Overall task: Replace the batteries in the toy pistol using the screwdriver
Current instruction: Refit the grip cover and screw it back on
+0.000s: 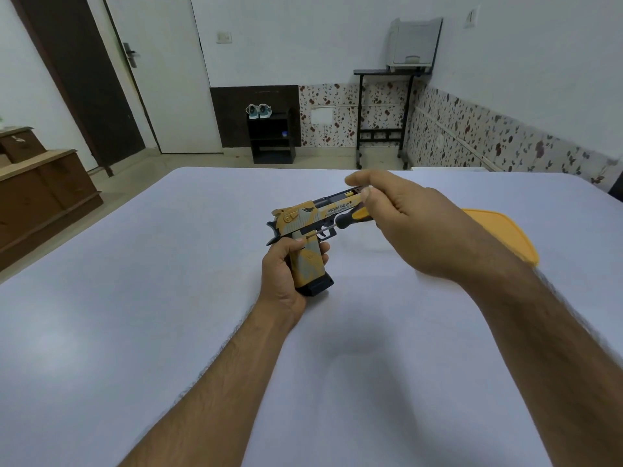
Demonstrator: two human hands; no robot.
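The toy pistol (305, 227) is yellow, grey and black, and is held above the white table with its barrel pointing to the right and away. My left hand (283, 274) is wrapped around its grip from below. My right hand (411, 224) pinches a screwdriver (347, 220) with a black and yellow handle. The thin shaft of the screwdriver slants down to the left, and its tip rests on the side of the pistol just above the grip. My right fingers hide the far end of the handle and part of the barrel.
An orange flat lid or tray (505, 234) lies on the white table (168, 298) behind my right wrist. Beyond the table's far edge are a black shelf with shoes (269, 136), a stand with a printer (414, 45), and wooden furniture (40, 193) at the left.
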